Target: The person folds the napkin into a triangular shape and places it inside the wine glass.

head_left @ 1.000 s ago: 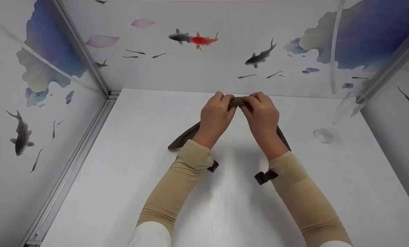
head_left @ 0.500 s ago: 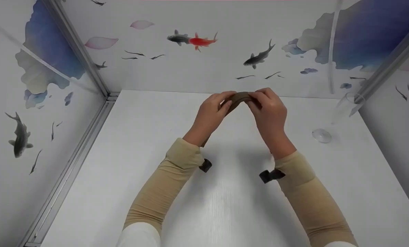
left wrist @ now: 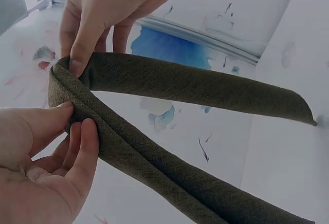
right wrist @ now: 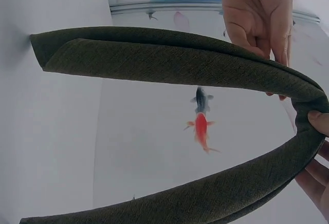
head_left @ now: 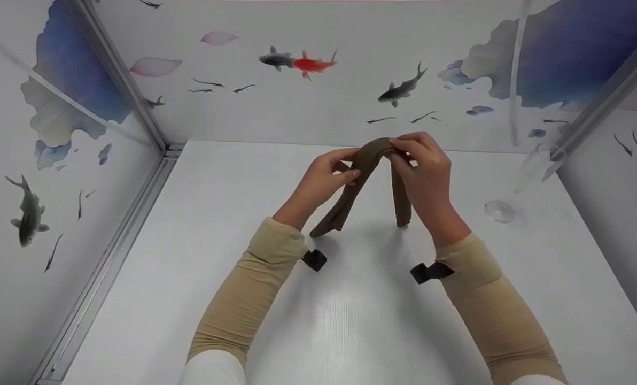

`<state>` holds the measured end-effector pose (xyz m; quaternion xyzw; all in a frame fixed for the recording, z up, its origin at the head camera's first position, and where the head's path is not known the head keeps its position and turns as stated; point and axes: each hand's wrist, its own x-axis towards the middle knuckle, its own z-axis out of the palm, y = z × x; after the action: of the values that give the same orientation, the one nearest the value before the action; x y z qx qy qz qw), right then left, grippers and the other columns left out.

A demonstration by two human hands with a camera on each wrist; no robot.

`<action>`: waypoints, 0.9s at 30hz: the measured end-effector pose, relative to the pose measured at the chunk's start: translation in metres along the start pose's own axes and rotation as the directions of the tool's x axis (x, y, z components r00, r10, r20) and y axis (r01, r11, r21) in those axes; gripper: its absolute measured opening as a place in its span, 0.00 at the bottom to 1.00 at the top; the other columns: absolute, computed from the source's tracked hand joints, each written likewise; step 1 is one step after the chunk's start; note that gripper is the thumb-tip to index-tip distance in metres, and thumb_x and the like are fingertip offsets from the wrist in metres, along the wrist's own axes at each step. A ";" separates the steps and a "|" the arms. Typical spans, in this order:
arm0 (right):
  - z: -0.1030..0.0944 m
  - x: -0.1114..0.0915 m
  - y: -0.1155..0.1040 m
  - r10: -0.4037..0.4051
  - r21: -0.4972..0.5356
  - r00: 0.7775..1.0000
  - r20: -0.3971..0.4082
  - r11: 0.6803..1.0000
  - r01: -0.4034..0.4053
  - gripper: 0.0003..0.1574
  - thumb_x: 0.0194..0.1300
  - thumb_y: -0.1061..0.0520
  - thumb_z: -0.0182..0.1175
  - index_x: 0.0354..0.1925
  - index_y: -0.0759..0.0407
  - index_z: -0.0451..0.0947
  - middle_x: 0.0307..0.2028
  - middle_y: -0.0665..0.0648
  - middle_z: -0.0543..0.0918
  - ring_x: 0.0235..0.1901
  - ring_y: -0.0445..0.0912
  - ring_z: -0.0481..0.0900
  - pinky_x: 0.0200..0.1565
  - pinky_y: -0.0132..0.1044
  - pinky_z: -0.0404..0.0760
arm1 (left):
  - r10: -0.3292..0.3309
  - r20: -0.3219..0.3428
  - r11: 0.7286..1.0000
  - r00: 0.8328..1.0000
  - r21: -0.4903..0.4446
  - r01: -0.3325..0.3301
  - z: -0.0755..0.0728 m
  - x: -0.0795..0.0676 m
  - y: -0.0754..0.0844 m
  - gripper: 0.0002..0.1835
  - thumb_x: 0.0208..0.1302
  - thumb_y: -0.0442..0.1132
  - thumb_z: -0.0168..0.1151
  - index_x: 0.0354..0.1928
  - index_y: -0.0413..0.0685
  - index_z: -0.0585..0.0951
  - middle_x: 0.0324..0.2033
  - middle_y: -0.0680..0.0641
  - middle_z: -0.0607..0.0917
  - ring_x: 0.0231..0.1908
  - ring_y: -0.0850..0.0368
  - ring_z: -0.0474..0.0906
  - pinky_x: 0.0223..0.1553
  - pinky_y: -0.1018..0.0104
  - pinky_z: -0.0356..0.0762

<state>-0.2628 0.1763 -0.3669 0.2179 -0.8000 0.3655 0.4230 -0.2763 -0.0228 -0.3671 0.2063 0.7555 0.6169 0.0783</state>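
A dark olive-brown strip of folded cloth [head_left: 371, 158] hangs over itself in an upside-down V, its bend at the top. My left hand [head_left: 321, 179] pinches its left limb just below the bend, thumb in front and fingers behind. My right hand [head_left: 428, 168] pinches the top of the bend between thumb and fingers. Both loose ends hang down towards the white table. In the left wrist view the cloth [left wrist: 195, 82] shows a lengthwise fold with layered edges. The right wrist view has my right thumb [right wrist: 320, 122] pressed on the bend.
A white table [head_left: 233, 187] lies below, with white walls printed with fish around it. To the right is a clear round disc [head_left: 499, 211], with a transparent tube [head_left: 537, 166] behind it near the corner. Black wrist cameras sit on both sleeves.
My left hand has moved left and down along the cloth, away from my right hand, which has risen slightly to the right. More of the bend and both hanging limbs now show.
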 end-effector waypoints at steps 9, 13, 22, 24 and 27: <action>-0.005 0.001 0.004 -0.038 0.195 0.999 0.015 0.980 0.034 0.13 0.56 0.74 0.67 0.41 0.65 0.86 0.38 0.59 0.83 0.38 0.48 0.81 0.41 0.29 0.79 | -0.016 0.057 1.000 0.998 -0.017 0.017 0.005 -0.003 0.001 0.21 0.63 0.28 0.65 0.58 0.42 0.79 0.48 0.46 0.80 0.40 0.52 0.80 0.43 0.64 0.80; -0.008 0.005 0.004 -0.059 0.246 0.998 0.002 0.968 0.057 0.14 0.55 0.75 0.67 0.40 0.67 0.86 0.38 0.60 0.83 0.38 0.48 0.82 0.41 0.29 0.80 | 0.047 0.036 0.998 0.998 0.040 -0.048 0.009 -0.003 0.005 0.17 0.62 0.31 0.66 0.54 0.43 0.81 0.46 0.48 0.80 0.39 0.53 0.79 0.42 0.64 0.79; -0.013 0.014 0.000 -0.100 0.300 0.995 0.001 0.949 0.095 0.15 0.55 0.77 0.65 0.41 0.68 0.86 0.38 0.60 0.83 0.38 0.46 0.81 0.42 0.30 0.81 | 0.103 0.017 0.995 0.995 -0.009 -0.103 0.014 -0.001 0.009 0.14 0.59 0.35 0.71 0.48 0.40 0.85 0.56 0.51 0.75 0.49 0.55 0.77 0.49 0.67 0.77; -0.013 0.016 -0.002 -0.124 0.308 0.992 0.002 0.944 0.117 0.15 0.55 0.77 0.65 0.41 0.68 0.85 0.38 0.61 0.83 0.38 0.46 0.81 0.42 0.31 0.81 | 0.083 0.039 0.995 0.996 -0.055 -0.081 0.015 -0.002 0.010 0.17 0.60 0.35 0.70 0.51 0.39 0.83 0.62 0.52 0.71 0.55 0.54 0.76 0.51 0.67 0.76; -0.013 0.017 -0.005 -0.140 0.315 0.990 -0.001 0.940 0.133 0.16 0.54 0.78 0.65 0.41 0.68 0.85 0.37 0.61 0.83 0.38 0.46 0.81 0.42 0.32 0.81 | 0.075 0.073 0.994 0.994 -0.079 -0.069 0.017 -0.002 0.010 0.21 0.61 0.35 0.69 0.56 0.41 0.81 0.65 0.53 0.69 0.60 0.56 0.71 0.55 0.69 0.73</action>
<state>-0.2619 0.1826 -0.3459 0.3411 -0.7191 0.4556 0.3986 -0.2661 -0.0071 -0.3617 0.2536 0.7197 0.6396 0.0925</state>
